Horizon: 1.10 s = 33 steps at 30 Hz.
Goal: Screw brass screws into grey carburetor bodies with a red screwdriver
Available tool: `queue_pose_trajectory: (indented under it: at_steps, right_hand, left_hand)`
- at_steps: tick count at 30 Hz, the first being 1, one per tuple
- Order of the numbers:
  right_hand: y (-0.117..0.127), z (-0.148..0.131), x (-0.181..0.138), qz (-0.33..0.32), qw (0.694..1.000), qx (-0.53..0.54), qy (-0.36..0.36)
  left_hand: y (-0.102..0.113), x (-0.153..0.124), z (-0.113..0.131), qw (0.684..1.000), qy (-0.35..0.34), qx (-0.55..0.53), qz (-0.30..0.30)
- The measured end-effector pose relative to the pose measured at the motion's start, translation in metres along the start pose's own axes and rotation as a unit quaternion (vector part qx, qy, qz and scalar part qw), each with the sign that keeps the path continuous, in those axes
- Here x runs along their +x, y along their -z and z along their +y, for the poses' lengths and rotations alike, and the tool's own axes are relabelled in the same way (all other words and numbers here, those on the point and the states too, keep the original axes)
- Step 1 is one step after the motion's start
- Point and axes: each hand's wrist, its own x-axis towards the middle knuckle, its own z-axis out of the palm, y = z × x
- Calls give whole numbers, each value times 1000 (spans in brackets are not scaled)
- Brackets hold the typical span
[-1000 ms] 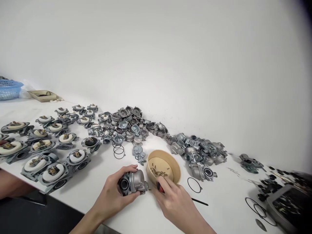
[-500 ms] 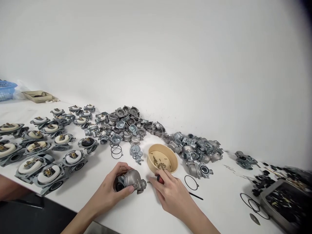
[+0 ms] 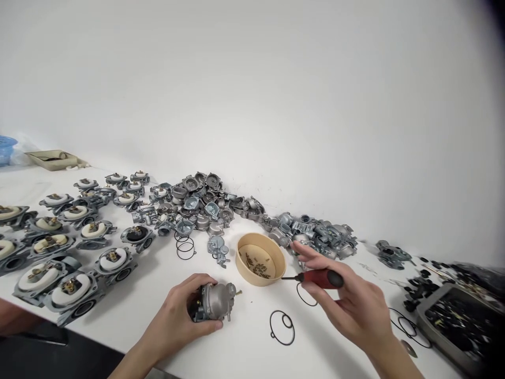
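In my left hand point(image 3: 177, 321) is a grey metal carburetor point(image 3: 218, 301), its rounded bowl facing right, just above the table. A small brass-coloured screw point(image 3: 238, 292) sticks out from its right side. My right hand point(image 3: 351, 300) grips a screwdriver point(image 3: 315, 278) with a red and black handle between thumb and fingers. The dark shaft points left, its tip close to the rim of a round tan tub point(image 3: 241, 267). Several small screws point(image 3: 257, 267) lie in the tub. Black rubber rings point(image 3: 282, 343) lie between my hands.
Rows of carburetor bodies with white floats point(image 3: 73, 289) stand at left. Heaped metal bowls point(image 3: 191, 203) and carburetor bodies point(image 3: 327, 234) line the wall. A grey tray point(image 3: 437, 339) of small dark parts sits at right. Thin black rings point(image 3: 185, 247) lie left of the tub.
My right hand has moved right, away from the tub and carburetor, and the screwdriver shaft now points left. The left hand has turned the carburetor slightly. The rings between my hands have come into view.
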Motion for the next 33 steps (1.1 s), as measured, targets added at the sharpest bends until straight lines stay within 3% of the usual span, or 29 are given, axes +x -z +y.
queue_pose_trajectory:
  at_steps: [4, 7, 10, 15, 21, 33]
  right_hand:
    - [-7, 11, 0, 119, 990, 74, 12]
    - [-24, 19, -9, 206, 954, 184, -119]
    - [-36, 24, -22, 166, 900, 310, -258]
    - [-50, 21, -37, 37, 864, 407, -295]
    - [-64, 19, -47, 54, 856, 422, -294]
    - [-65, 19, -48, 51, 838, 433, -328]
  left_hand:
    - [-3, -3, -6, 996, -51, 55, 40]
    - [-6, -7, -11, 993, -84, 77, 41]
    - [-8, -10, -14, 992, -86, 88, 28]
    - [-8, -11, -13, 987, -107, 116, 38]
    - [-9, -11, -12, 982, -137, 126, 20]
    - [-9, -14, -8, 981, -150, 123, 10]
